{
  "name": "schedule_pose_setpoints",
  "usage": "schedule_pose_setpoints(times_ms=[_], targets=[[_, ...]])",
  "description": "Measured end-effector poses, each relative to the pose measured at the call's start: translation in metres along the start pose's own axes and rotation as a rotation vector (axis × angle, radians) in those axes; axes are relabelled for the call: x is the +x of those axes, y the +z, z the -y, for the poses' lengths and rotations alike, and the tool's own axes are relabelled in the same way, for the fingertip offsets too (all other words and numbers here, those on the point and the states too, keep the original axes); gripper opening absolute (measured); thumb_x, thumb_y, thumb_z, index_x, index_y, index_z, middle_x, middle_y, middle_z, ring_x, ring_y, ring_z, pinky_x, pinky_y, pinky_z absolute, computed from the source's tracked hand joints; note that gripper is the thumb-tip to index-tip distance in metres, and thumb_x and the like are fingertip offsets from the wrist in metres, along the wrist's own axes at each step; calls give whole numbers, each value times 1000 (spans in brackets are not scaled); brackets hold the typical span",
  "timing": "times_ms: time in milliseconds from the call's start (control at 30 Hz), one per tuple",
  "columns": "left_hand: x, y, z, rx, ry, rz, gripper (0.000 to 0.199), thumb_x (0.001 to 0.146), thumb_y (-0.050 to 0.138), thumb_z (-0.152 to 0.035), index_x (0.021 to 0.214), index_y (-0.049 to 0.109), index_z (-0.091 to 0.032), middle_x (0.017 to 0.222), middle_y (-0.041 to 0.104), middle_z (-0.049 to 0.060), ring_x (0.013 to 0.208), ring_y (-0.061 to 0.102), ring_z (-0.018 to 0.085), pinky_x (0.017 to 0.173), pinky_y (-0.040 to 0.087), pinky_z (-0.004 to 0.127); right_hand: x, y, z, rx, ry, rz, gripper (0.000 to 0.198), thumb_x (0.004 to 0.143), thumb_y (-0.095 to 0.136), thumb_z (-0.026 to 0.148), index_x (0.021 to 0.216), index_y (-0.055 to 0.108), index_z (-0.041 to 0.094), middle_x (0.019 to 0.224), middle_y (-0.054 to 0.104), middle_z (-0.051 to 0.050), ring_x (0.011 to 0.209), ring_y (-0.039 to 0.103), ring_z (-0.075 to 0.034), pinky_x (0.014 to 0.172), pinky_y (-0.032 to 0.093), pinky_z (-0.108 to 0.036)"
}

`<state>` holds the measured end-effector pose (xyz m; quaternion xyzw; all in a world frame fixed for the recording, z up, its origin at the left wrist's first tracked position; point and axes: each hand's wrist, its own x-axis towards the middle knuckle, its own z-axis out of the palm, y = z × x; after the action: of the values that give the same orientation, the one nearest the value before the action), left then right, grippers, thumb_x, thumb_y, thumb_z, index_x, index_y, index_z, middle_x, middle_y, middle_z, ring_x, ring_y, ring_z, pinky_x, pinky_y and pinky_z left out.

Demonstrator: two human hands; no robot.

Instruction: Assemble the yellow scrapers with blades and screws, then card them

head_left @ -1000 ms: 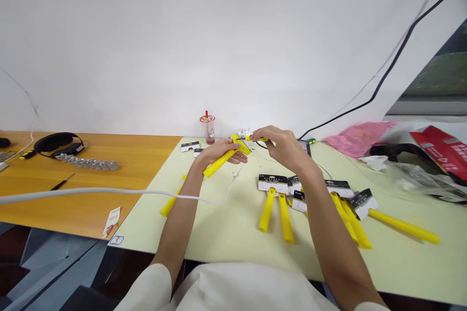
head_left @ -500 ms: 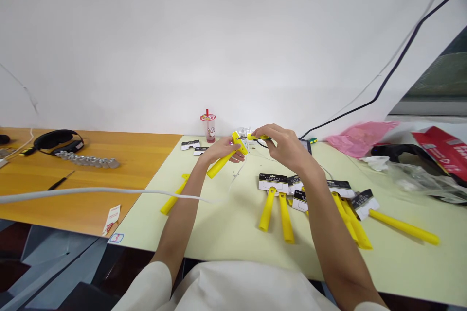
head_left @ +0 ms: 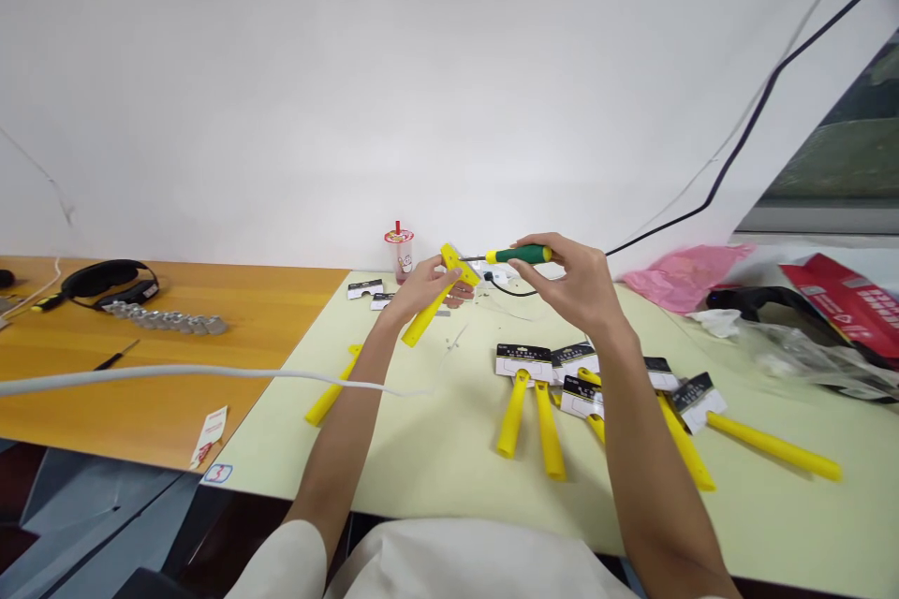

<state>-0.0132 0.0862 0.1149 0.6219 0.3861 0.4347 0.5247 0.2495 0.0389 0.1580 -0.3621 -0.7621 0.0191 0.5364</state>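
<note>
My left hand (head_left: 426,288) grips a yellow scraper (head_left: 425,323) by its wide head, with the handle slanting down to the left. In my right hand (head_left: 567,276) is a screwdriver (head_left: 518,255) with a green and yellow handle, pinched near the handle's end. Its shaft points left, and the tip meets or nearly meets the scraper's head; exact contact cannot be made out. Another yellow scraper (head_left: 330,398) lies beside my left forearm. Several carded yellow scrapers (head_left: 515,416) lie below and around my right forearm, which partly covers them.
A cup with a red straw (head_left: 403,255) stands by the wall near black-and-white cards (head_left: 365,288). A white cable (head_left: 231,372) crosses the view at left. At right lie a pink bag (head_left: 685,276) and red packaging (head_left: 847,304). The wooden table holds a small screwdriver (head_left: 116,356) and metal pieces (head_left: 169,316).
My right hand has shifted right and slid back along the screwdriver, baring its green handle. My left hand still holds the scraper, whose head is turned slightly.
</note>
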Motion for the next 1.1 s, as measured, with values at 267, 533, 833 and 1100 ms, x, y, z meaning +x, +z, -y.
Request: schedule_pose_setpoints(times_ms=[267, 533, 833, 1100], targets=[[-13, 8, -21, -33, 126, 14, 65, 89, 87, -65, 126, 65, -16, 110, 85, 21, 97, 86, 32, 88, 68, 42, 2, 1, 9, 336, 201, -220, 44, 85, 92, 60, 104, 80, 22, 90, 82, -6, 82, 85, -28, 75, 74, -40], [-31, 14, -37, 3, 151, 101, 65, 91, 86, -63, 132, 67, -18, 117, 85, 21, 105, 85, 34, 90, 69, 44, 8, 0, 16, 554, 390, -305, 48, 76, 99, 60, 90, 80, 19, 79, 79, -4, 77, 87, -32, 68, 77, -40], [-34, 15, -39, -2, 42, 84, 66, 88, 89, -64, 125, 70, -14, 109, 85, 23, 95, 87, 33, 86, 70, 44, 8, 2, 12, 559, 421, -259, 52, 72, 101, 62, 89, 81, 17, 82, 82, -8, 78, 87, -33, 68, 77, -39], [-36, 15, -43, 10, -18, 85, 67, 84, 93, -64, 120, 72, -12, 105, 85, 23, 95, 87, 34, 87, 69, 43, 7, 4, 8, 524, 400, -265, 51, 75, 99, 63, 86, 79, 17, 79, 82, -8, 73, 86, -32, 66, 77, -39]])
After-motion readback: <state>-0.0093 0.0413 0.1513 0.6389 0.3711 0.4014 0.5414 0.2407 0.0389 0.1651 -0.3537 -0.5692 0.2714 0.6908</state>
